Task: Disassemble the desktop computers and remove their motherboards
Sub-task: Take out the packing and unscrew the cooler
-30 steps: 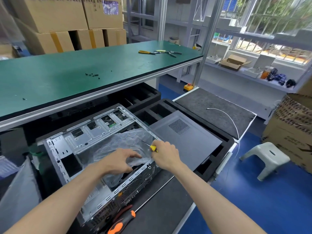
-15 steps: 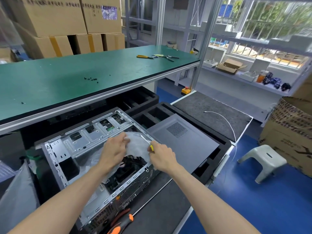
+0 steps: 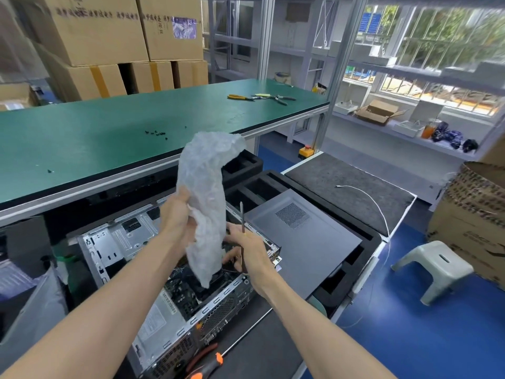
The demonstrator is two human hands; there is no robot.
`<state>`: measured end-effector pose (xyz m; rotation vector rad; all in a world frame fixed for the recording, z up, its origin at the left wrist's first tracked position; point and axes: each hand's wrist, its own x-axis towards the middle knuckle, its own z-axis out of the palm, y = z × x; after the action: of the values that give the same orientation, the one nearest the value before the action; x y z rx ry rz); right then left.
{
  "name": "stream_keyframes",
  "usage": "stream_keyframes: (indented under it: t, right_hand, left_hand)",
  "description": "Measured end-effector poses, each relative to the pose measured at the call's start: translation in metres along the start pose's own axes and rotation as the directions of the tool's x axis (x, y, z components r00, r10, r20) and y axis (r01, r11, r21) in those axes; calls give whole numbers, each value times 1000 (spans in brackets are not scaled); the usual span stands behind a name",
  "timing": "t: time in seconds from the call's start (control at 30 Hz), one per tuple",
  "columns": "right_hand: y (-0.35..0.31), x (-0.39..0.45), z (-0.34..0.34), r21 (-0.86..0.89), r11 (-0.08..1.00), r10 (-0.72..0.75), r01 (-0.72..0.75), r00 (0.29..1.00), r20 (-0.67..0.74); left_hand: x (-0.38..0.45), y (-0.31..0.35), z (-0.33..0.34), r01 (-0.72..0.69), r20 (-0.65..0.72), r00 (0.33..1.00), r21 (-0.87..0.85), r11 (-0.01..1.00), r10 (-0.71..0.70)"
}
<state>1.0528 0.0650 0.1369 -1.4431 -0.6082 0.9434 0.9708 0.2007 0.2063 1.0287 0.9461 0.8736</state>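
Left hand (image 3: 177,217) grips the bubble-wrap sheet (image 3: 206,201), now lifted clear of the open desktop case (image 3: 153,318); half a second earlier it still lay bunched inside the chassis, a second earlier spread flat over the interior. Right hand (image 3: 246,250) is clenched round a thin screwdriver (image 3: 241,217), shaft pointing up, and hovers at the case's open top. The motherboard (image 3: 181,294) is exposed, still seated in the case bottom. Judgement: packing removed, so board screws and cables should be reachable next. The removed side panel (image 3: 306,242) rests on black foam just beside the case.
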Motion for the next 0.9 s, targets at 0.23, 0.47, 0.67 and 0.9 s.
stream_keyframes:
  t: [0.23, 0.47, 0.67, 0.9]
  right_hand:
    - [-8, 12, 8, 178, 984, -12, 21, 999, -53]
    - [-12, 27, -8, 157, 985, 116, -65, 934, -339]
    - [-10, 34, -15, 189, 973, 202, -135, 891, -406]
    - [5, 31, -15, 246, 951, 277, -187, 867, -413]
  left_hand:
    - [1, -43, -1, -58, 219, 975, 406, 912, -36]
    - [5, -46, -18, -31, 361, 910, 545, 838, -201]
    - [12, -34, -2, -140, 350, 929, 633, 761, -121]
    - [27, -20, 33, 61, 263, 960, 136, 989, -96]
